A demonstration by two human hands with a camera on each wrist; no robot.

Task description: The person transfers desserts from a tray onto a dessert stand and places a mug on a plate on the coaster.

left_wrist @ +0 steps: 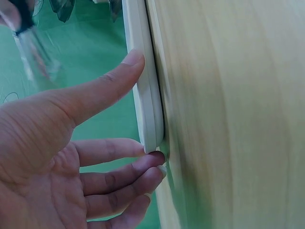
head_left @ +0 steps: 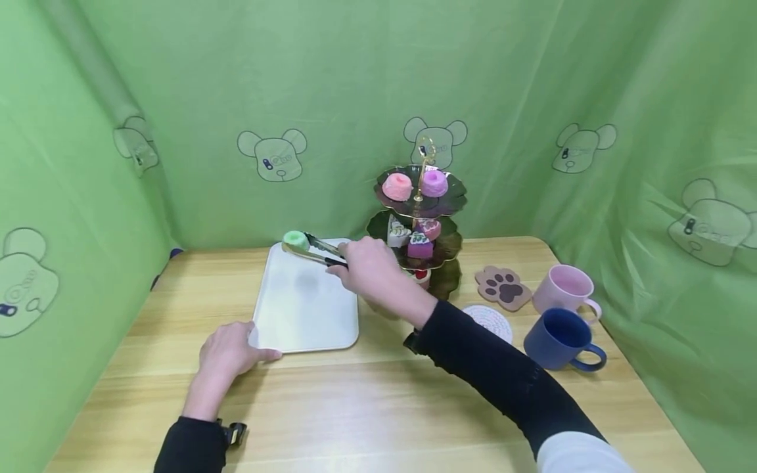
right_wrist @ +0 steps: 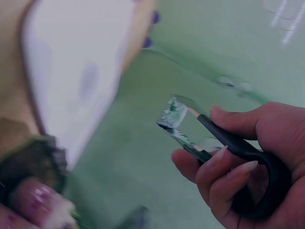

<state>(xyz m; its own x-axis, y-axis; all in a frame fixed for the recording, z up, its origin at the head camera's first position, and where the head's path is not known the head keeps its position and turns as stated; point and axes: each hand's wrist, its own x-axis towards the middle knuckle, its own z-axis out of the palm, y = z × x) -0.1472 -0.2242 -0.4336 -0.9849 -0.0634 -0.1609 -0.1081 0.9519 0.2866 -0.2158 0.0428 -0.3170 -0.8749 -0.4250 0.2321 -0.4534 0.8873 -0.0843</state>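
My right hand (head_left: 372,263) grips black-handled tongs (right_wrist: 233,143), its thumb on one arm and its fingers on the other. Between the tongs' tips is a small green toy cake (head_left: 296,240), raised over the far left part of a white tray (head_left: 307,309); a shadow falls on the tray beneath. At the tray's near left corner, my left hand (head_left: 227,351) holds the edge, thumb along the front side and fingertips at the corner. A dark three-tier stand (head_left: 452,197) is just behind the right hand, its lowest tier partly hidden by the arm.
On the stand sit a pink cake (head_left: 397,187), a purple cake (head_left: 434,183) and several slices. Right of it lie a paw-shaped coaster (head_left: 503,288) and a round woven coaster (head_left: 489,322). A pink mug (head_left: 563,289) and a blue mug (head_left: 558,341) stand at the right edge.
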